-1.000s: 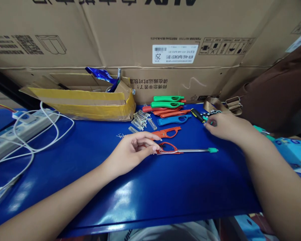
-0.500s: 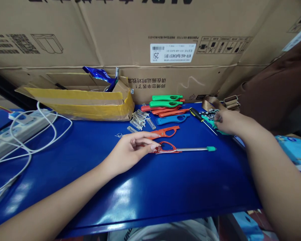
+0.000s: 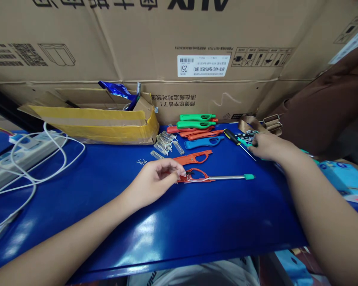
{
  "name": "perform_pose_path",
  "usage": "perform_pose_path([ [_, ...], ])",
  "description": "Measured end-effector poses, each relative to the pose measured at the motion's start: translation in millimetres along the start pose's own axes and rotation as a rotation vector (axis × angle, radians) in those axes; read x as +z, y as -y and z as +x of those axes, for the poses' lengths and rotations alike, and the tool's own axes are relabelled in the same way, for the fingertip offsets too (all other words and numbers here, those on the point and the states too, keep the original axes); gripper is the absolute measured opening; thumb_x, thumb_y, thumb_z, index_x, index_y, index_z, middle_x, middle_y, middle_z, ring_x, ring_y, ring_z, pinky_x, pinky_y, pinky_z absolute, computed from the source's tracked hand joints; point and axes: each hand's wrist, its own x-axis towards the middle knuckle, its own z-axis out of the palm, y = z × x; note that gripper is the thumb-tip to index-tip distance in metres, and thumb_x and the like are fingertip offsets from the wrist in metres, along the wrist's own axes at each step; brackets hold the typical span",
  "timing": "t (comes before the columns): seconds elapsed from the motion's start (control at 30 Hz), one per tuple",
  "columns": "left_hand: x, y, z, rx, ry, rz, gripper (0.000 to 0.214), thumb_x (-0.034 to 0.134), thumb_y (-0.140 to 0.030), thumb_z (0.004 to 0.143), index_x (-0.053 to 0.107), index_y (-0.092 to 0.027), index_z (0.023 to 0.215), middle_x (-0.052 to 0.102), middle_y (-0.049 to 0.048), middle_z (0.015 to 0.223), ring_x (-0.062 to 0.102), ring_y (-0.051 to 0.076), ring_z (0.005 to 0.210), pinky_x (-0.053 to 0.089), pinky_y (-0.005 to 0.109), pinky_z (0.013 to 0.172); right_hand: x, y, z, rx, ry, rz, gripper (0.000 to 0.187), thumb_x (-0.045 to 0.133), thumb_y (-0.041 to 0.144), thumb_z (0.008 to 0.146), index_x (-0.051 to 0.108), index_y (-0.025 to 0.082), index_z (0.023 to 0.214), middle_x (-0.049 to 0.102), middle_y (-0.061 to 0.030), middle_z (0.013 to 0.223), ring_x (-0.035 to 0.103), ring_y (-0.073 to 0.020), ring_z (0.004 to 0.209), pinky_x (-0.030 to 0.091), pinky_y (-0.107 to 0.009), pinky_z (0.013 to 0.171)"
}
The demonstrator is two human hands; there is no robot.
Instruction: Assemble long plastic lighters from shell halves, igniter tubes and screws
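An orange lighter casing half (image 3: 198, 171) lies on the blue table, with white wires in it and a metal tube (image 3: 226, 177) reaching right to a teal tip (image 3: 248, 176). My left hand (image 3: 158, 178) is closed on the left end of this casing, thumb and fingertips pinched near a small black part. Another orange casing half (image 3: 193, 158) lies just behind. Over at the right, my right hand (image 3: 267, 147) has its fingers bent together at a pile of small black, white and teal parts (image 3: 247, 139); whatever they pinch is hidden.
A screwdriver (image 3: 237, 141) lies left of the pile. Green casings (image 3: 197, 121), a blue casing (image 3: 203, 142) and clear small tanks (image 3: 168, 141) sit farther back. Small screws (image 3: 141, 161) are near my left hand. A cardboard box (image 3: 101, 123) and power strip (image 3: 20, 155) stand left.
My right hand has shifted slightly toward me at the pile of parts. My left hand stays at the orange casing, its fingers slightly more curled. The view has tilted a little.
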Motion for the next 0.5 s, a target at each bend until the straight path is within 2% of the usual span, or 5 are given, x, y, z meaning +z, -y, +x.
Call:
perform_pose_path([
  [0.1,0.8,0,0,0.005,-0.002,0.007,0.016,0.069,-0.030,0.090,0.070,-0.014,0.090,0.076,0.0056,0.088,0.072,0.016,0.080,0.059,0.027,0.077,-5,7,-2,0.067,0.091,-0.039,0.021,0.061,0.032,0.089,0.065,0.014,0.080,0.066,-0.0221,0.101,0.065,-0.0291,0.086,0.045,-0.037,0.068],
  [0.23,0.1,0,0,0.015,-0.016,0.050,0.019,0.071,-0.034,0.088,0.071,-0.015,0.090,0.076,0.0051,0.087,0.071,0.016,0.080,0.057,0.027,0.077,-10,9,-3,0.096,0.128,-0.043,0.021,0.057,0.032,0.091,0.066,0.015,0.084,0.068,-0.0195,0.097,0.065,-0.0305,0.092,0.045,-0.037,0.070],
  [0.37,-3.1,-1,0,0.032,-0.040,0.148,0.030,0.067,-0.043,0.091,0.073,-0.016,0.083,0.075,0.0039,0.079,0.067,0.015,0.071,0.053,0.025,0.068,-15,5,-3,0.123,0.094,-0.010,0.017,0.062,0.034,0.088,0.066,0.017,0.084,0.069,-0.0170,0.094,0.067,-0.0330,0.094,0.048,-0.039,0.072],
  [0.5,-5.6,-1,0,0.013,-0.107,0.254,0.035,0.072,-0.049,0.086,0.072,-0.017,0.074,0.072,0.0025,0.070,0.062,0.015,0.063,0.045,0.025,0.059,-21,3,-6,0.142,-0.008,0.058,0.014,0.062,0.034,0.086,0.065,0.021,0.084,0.070,-0.0165,0.090,0.067,-0.0370,0.092,0.051,-0.045,0.073],
])
